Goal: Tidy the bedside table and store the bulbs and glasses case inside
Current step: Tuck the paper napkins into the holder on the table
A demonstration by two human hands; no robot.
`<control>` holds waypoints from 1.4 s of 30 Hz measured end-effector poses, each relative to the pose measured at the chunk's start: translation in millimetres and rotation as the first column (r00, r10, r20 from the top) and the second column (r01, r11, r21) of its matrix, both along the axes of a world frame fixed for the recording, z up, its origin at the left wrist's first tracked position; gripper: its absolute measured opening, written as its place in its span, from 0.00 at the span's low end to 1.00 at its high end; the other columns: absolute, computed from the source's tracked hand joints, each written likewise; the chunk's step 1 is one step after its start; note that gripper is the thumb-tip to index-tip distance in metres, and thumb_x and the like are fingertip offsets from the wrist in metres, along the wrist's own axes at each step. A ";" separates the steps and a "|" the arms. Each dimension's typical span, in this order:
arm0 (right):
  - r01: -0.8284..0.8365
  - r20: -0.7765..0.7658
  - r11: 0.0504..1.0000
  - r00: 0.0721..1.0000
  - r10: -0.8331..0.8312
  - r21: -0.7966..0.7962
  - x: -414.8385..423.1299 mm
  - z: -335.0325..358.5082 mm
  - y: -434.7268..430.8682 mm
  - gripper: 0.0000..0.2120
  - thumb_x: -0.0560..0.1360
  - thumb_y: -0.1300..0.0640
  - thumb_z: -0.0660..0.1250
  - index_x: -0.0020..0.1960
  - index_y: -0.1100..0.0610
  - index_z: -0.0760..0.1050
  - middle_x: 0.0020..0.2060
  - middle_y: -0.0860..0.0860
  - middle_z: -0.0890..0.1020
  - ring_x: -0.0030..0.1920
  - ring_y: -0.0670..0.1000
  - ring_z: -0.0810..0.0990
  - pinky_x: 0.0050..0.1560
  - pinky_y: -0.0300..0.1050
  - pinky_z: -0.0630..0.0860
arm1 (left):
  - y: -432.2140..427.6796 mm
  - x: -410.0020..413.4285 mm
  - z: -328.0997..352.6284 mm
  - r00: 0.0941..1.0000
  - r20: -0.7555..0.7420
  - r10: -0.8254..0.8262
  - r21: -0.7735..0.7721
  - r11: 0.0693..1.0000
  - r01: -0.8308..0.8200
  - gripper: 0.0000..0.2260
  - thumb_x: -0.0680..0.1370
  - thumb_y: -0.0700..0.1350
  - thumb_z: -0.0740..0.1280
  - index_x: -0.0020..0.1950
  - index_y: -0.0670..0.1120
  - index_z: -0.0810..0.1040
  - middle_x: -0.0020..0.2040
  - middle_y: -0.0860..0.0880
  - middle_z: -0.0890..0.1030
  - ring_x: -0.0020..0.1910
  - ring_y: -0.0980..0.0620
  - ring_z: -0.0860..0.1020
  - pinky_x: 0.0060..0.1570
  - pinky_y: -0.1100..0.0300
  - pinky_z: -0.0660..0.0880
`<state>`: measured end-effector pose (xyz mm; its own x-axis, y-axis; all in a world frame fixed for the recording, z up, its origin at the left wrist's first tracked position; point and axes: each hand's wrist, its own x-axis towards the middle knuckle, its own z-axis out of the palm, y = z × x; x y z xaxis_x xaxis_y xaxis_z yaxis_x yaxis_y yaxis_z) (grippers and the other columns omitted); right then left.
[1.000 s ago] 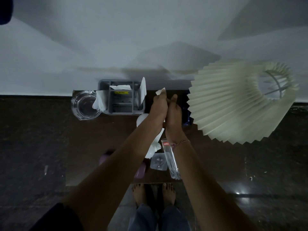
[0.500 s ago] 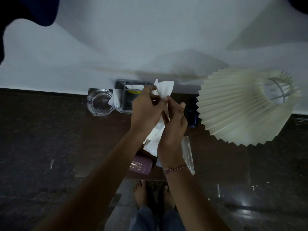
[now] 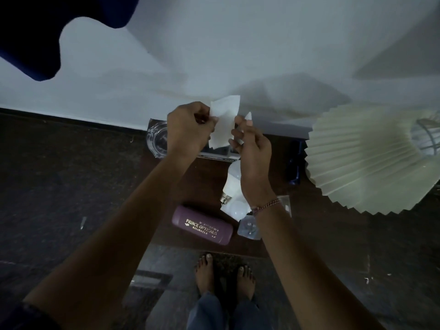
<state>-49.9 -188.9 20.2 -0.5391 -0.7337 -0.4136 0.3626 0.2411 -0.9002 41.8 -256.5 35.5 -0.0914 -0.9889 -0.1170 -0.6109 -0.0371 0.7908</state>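
Note:
Both hands hold a white tissue (image 3: 224,125) up above the back of the dark bedside table (image 3: 207,186). My left hand (image 3: 188,129) pinches its left edge and my right hand (image 3: 252,146) pinches its right edge. Below them two white bulbs lie on the table: one long bulb (image 3: 232,184) with a metal cap and a rounder bulb (image 3: 238,209) beside my right wrist. A purple glasses case (image 3: 202,226) lies near the table's front edge. A small clear bulb (image 3: 248,229) sits right of the case.
A glass ashtray (image 3: 157,139) stands at the table's back left, partly behind my left hand. A grey organiser (image 3: 219,153) is mostly hidden behind the tissue. A pleated cream lampshade (image 3: 366,160) fills the right side. A clear packet (image 3: 285,206) lies by my right wrist. My bare feet (image 3: 223,275) stand before the table.
Both hands have lifted from the organiser with a tissue and moved apart, spreading it out. The view has shifted closer, so the glasses case and bulbs show below the hands.

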 end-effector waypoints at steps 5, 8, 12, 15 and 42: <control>-0.040 0.024 0.999 0.999 0.040 0.002 -4.0 -2.6 -7.5 0.15 0.80 0.53 0.57 0.57 0.61 0.76 0.58 0.55 0.79 0.54 0.50 0.79 0.52 0.43 0.80 | -6.5 6.1 -3.9 1.000 0.021 -0.016 0.010 1.000 0.016 0.02 0.71 0.40 0.71 0.42 0.42 0.80 0.39 0.47 0.83 0.37 0.53 0.81 0.31 0.80 0.69; -0.042 0.024 0.999 0.999 0.042 0.006 -4.1 -3.0 -10.2 0.11 0.80 0.53 0.57 0.52 0.56 0.76 0.54 0.52 0.79 0.52 0.49 0.80 0.49 0.41 0.80 | -9.2 7.2 -5.9 0.997 0.075 -0.036 -0.004 0.999 0.036 0.05 0.70 0.38 0.70 0.45 0.41 0.81 0.40 0.47 0.83 0.37 0.55 0.77 0.30 0.81 0.66; -0.044 0.031 0.999 0.999 0.044 -0.001 -2.0 -4.5 -11.4 0.11 0.80 0.52 0.56 0.51 0.56 0.75 0.50 0.51 0.80 0.51 0.49 0.80 0.46 0.39 0.80 | -12.2 8.6 -5.9 0.993 0.107 -0.056 -0.032 0.998 0.059 0.06 0.69 0.37 0.69 0.45 0.41 0.82 0.39 0.47 0.81 0.36 0.53 0.74 0.29 0.80 0.64; -0.046 0.049 0.999 0.998 0.046 0.004 -0.1 -5.8 -12.9 0.11 0.81 0.53 0.55 0.53 0.56 0.74 0.49 0.51 0.79 0.51 0.50 0.80 0.47 0.40 0.80 | -13.1 9.7 -6.2 0.989 0.131 -0.068 -0.035 0.997 0.073 0.06 0.70 0.37 0.68 0.45 0.41 0.82 0.41 0.44 0.83 0.37 0.53 0.74 0.28 0.79 0.63; -0.159 0.143 0.976 0.980 0.138 0.146 -4.6 -11.2 -15.6 0.19 0.81 0.49 0.53 0.55 0.61 0.76 0.60 0.60 0.78 0.57 0.58 0.79 0.50 0.42 0.78 | 1.9 13.8 -2.2 0.986 0.130 -0.107 -0.046 0.992 0.114 0.05 0.74 0.38 0.67 0.46 0.45 0.82 0.41 0.50 0.83 0.37 0.57 0.78 0.34 0.83 0.67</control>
